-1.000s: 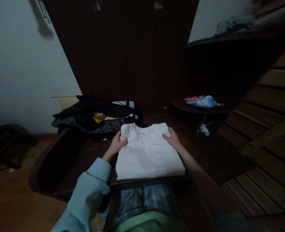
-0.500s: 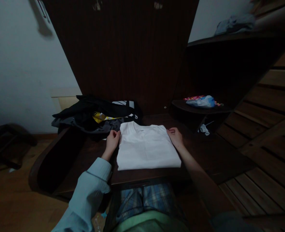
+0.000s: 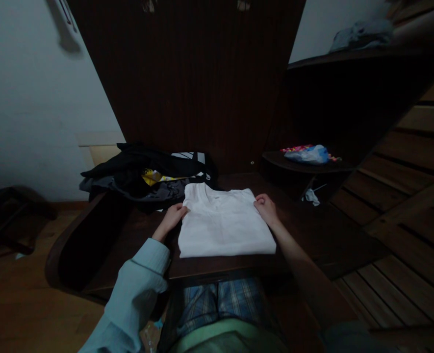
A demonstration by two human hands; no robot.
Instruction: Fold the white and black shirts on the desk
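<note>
A folded white T-shirt (image 3: 224, 225) lies flat on a dark wooden table (image 3: 312, 230) in front of me, its collar at the far side. My left hand (image 3: 172, 216) rests at the shirt's left edge near the collar, fingers curled onto the cloth. At the far right corner my right hand (image 3: 266, 208) pinches the shirt's edge with bent fingers.
A heap of dark clothes (image 3: 146, 174) with a yellow patch lies just behind the shirt to the left. A small round shelf at the right holds a plastic bag (image 3: 307, 154). Wooden stairs (image 3: 415, 196) rise on the right. My plaid-clad lap (image 3: 220, 304) is under the table's near edge.
The shirt has been slid a little away from me and set down flat. Both hands went from lying on top of it to its far side corners.
</note>
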